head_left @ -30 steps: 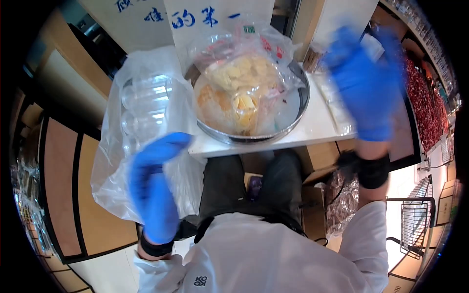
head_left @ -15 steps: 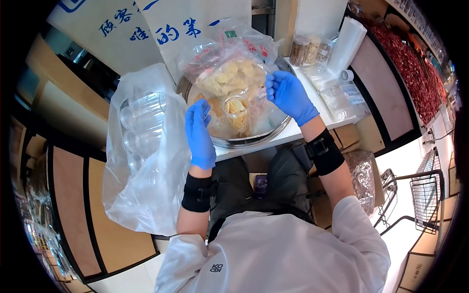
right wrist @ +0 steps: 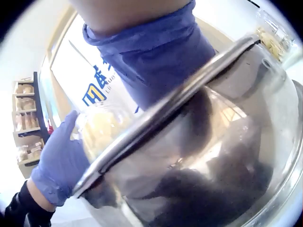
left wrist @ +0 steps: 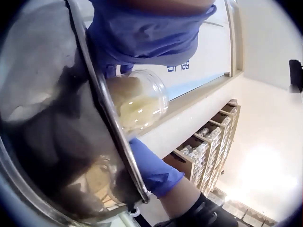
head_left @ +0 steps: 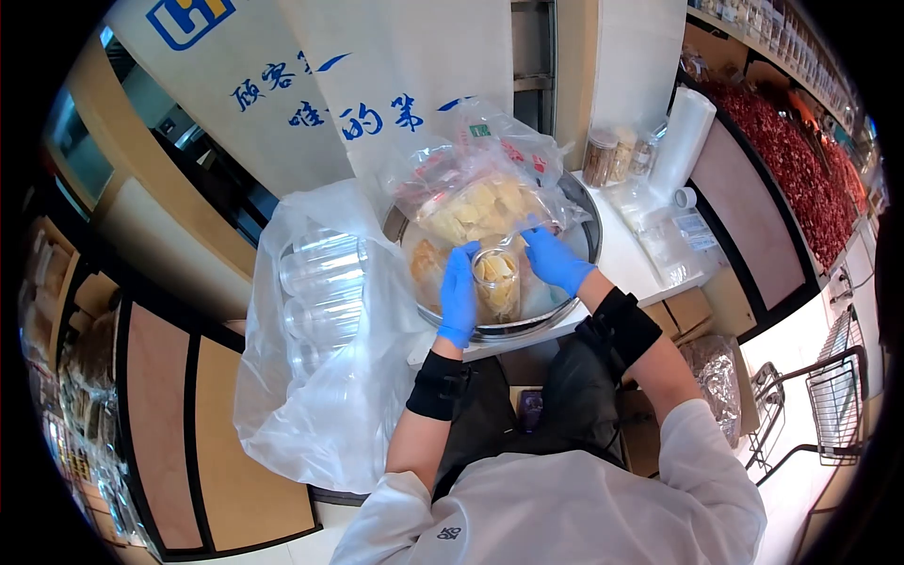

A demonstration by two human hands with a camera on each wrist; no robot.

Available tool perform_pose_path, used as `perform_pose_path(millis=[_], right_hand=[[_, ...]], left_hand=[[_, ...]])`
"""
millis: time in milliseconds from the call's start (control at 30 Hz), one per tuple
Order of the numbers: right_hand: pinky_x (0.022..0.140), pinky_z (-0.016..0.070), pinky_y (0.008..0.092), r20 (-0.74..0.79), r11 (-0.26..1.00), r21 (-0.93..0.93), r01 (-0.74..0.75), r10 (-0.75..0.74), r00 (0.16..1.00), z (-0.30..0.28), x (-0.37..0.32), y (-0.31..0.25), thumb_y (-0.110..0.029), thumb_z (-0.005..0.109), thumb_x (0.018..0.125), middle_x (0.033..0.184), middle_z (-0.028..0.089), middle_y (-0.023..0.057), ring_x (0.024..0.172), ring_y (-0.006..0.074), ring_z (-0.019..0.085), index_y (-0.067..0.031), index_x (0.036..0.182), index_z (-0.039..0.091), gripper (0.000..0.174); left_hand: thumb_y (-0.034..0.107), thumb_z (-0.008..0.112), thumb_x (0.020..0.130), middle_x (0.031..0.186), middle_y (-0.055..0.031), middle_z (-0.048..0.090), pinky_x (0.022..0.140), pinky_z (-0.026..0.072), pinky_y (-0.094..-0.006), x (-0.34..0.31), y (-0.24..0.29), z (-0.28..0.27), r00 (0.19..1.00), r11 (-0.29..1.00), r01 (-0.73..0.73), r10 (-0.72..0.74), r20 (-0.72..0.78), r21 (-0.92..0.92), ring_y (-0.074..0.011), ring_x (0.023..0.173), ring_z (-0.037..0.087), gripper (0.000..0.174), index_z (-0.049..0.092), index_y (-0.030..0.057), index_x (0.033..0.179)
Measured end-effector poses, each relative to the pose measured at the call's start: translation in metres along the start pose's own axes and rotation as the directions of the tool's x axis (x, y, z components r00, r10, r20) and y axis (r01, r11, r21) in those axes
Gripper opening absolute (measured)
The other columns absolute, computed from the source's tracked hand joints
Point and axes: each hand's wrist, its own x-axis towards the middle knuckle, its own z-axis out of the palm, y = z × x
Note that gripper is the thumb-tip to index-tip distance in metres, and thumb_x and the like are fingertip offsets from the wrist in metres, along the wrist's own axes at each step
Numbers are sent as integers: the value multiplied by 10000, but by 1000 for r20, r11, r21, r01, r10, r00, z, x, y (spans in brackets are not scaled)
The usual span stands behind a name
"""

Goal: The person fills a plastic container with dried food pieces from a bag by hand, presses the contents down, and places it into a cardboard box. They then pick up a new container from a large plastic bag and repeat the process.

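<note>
In the head view, a clear plastic jar filled with pale yellow slices stands in a round steel basin. My blue-gloved left hand holds the jar at its left side, fingers up by the rim. Across from it, my gloved right hand has its fingertips at the front edge of a printed clear bag of slices, just right of the jar's mouth. Cannot tell whether those fingers pinch the bag. The right wrist view shows the left hand against the jar, beyond the basin's rim.
Left of the basin hangs a large translucent bag of clear empty jars. On the white counter at right are small filled jars, a plastic roll and flat clear bags. A wire basket stands lower right.
The right hand has come down from the right, over the counter, to the basin. The left hand has moved in from beside the jar bag to the filled jar. The head view has shifted.
</note>
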Motion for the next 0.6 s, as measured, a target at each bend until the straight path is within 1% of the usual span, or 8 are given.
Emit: perform_pose_path(millis=[167,233,267,333,433,500,533,600], right_hand=[[968,458,394,-90,973,218,71,-52,995,11,34,27,11,543,836,1328,510,228,1166,353,546,-52,1387,453,562],[984,450,345,206,842,518,-151,49,977,8,43,33,17,555,848,1290,557,137,1121,245,568,-20,1381,465,541],[984,450,345,201,845,514,-146,46,979,-3,46,26,17,555,848,1290,557,137,1121,245,568,-20,1381,465,541],[958,455,301,547,498,703,-508,79,834,-20,41,11,4,589,844,1233,591,84,1100,172,556,-32,1361,501,526],[915,470,277,567,411,729,-548,88,819,-11,40,3,-19,599,855,1215,600,70,1069,151,570,-32,1349,518,500],[920,467,287,490,428,755,-497,135,861,-5,41,0,-16,592,843,1174,619,80,1056,157,577,-34,1282,574,440],[925,464,297,410,443,779,-444,176,895,-4,42,1,-13,586,830,1133,638,91,1044,163,584,-36,1215,630,388],[883,479,292,367,483,765,-427,218,904,6,39,9,-34,596,835,1074,650,84,998,153,595,-30,1182,645,351]], left_hand=[[608,165,1002,1138,-61,631,987,413,-316,8,-1,-2,982,983,161,-149,118,-92,-148,1060,580,749,571,18,1219],[612,170,1000,1137,-60,631,993,408,-320,5,3,-2,978,974,185,-168,126,-134,-151,1064,578,747,569,18,1217],[616,175,998,1135,-60,631,999,402,-323,6,6,-1,972,961,214,-192,132,-177,-155,1068,576,746,567,19,1215],[623,181,994,1133,-61,629,1006,394,-325,6,8,-1,970,957,219,-193,146,-191,-160,1077,572,742,563,28,1219],[610,172,1001,1138,-63,624,1016,387,-322,4,3,-1,970,961,217,-193,145,-170,-156,1100,560,728,563,36,1222],[417,447,1016,1216,-85,580,1013,404,-322,2,-3,-2,984,960,120,-81,160,-253,-179,1107,556,490,518,5,1271],[417,447,1016,1216,-85,580,1013,404,-322,0,1,-2,983,959,114,-72,166,-260,-179,1107,556,490,518,5,1271],[326,684,890,1254,-91,553,1041,392,-326,-6,13,-1,960,992,-116,101,261,44,-174,1161,524,611,442,9,1352]])
